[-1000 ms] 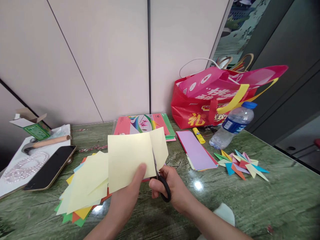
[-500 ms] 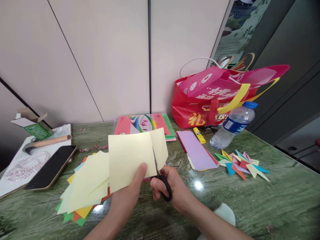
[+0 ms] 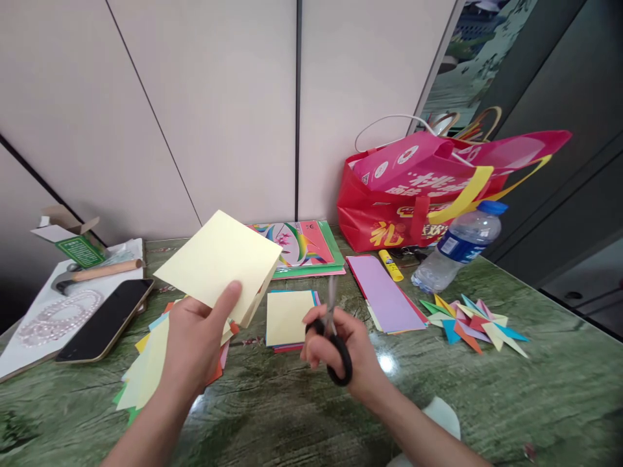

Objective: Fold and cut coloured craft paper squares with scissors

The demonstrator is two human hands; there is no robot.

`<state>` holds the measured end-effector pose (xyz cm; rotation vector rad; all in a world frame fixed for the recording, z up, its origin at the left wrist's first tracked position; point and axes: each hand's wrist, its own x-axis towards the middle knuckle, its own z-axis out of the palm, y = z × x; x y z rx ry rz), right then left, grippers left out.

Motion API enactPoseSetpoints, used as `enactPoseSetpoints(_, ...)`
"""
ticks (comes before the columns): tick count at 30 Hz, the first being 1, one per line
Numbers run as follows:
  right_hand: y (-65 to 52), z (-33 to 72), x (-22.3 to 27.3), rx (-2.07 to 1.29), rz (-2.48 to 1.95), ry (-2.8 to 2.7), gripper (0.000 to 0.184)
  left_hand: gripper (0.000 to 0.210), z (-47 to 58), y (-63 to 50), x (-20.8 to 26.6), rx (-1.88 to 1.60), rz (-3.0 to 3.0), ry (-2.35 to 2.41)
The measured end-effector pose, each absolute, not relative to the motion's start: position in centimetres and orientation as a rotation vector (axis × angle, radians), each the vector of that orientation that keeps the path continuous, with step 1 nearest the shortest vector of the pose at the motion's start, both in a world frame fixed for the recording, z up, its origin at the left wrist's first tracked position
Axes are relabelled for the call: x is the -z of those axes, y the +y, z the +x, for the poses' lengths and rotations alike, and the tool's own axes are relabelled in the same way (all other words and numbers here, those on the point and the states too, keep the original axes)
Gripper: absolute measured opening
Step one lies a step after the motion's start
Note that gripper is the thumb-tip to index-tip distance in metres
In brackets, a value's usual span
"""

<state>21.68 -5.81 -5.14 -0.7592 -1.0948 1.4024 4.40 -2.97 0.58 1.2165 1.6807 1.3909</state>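
Observation:
My left hand [image 3: 199, 331] grips a pale yellow sheet of paper [image 3: 221, 256], thumb on top, raised and tilted above the table. A narrower flap or strip shows along the sheet's right edge; I cannot tell whether it is joined. Black-handled scissors [image 3: 341, 357] are in my right hand [image 3: 357, 353], blades pointing away from me and apart from the paper. Just beyond the scissors lies a small stack of square papers [image 3: 289, 318], pale yellow on top. Below my left hand, a fanned pile of coloured paper [image 3: 150, 370] is partly covered by the arm.
Purple-topped paper strips [image 3: 387, 295], a yellow glue stick [image 3: 390, 266] and folded paper stars [image 3: 477, 318] lie to the right. A water bottle [image 3: 457, 246] leans near a red bag [image 3: 379, 214]. Paper packs [image 3: 311, 246] lie behind; a phone [image 3: 104, 321] and hammer [image 3: 97, 272] are left.
The scissors have come away from the paper. My left hand has moved left with the sheet and tilted it, uncovering the small square stack. The right hand has shifted slightly right.

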Motion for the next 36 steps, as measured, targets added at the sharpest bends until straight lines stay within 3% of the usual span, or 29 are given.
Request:
enactPoseSetpoints(5,-4.4,22.5,5.5,-1.082,-0.919,-0.764,0.028,0.026,2.0,-2.5,-0.9,-1.007,1.367,1.258)
enactPoseSetpoints(14,-4.6,22.3,5.6,-1.674,-0.883,-0.846,0.04,0.021,1.9,-3.0,-1.1,-0.373,1.295,1.025)
enactPoseSetpoints(19,-4.6,22.6,5.9,-1.917,-0.632,-0.741,0.032,0.049,2.9,-2.8,-1.1,-0.583,1.107,0.886)
enactPoseSetpoints(24,-3.7,23.0,6.5,-1.861,-0.543,-0.183,0.026,0.037,5.0,-3.0,0.0,-0.867,1.385,0.947)
enactPoseSetpoints(29,-3.5,22.4,6.5,-1.728,-0.544,-0.119,0.02,0.047,6.7,-4.7,1.8,-0.625,1.94,0.996)
enactPoseSetpoints(36,-4.2,21.8,6.3,-1.573,-0.582,-0.329,0.015,0.043,8.1,-5.1,3.1,-0.917,1.495,1.163)
